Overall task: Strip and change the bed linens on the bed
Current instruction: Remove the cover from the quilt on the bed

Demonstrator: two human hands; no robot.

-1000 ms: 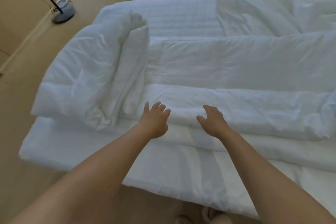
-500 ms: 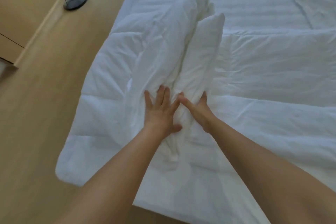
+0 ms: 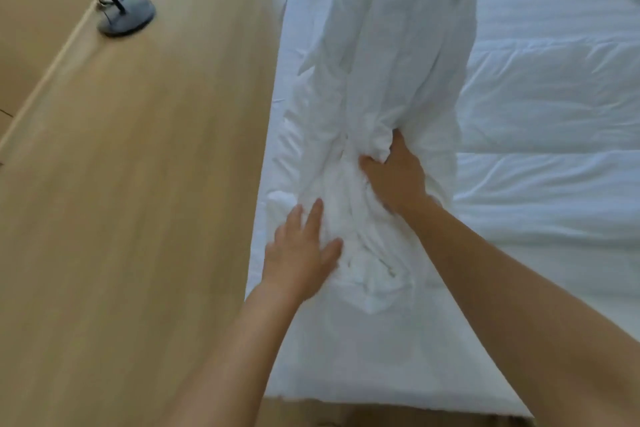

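- Right hand (image 3: 394, 177) grips a bunched fold of the white duvet (image 3: 388, 80), fingers curled into it.
- Left hand (image 3: 299, 255) presses flat beside it, fingers straight and spread.

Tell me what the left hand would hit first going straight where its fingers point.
Probably the bunched white bedding right ahead of its fingertips, the same ridge the right hand grips; the left hand lies flat at its edge. Depth is hard to judge.
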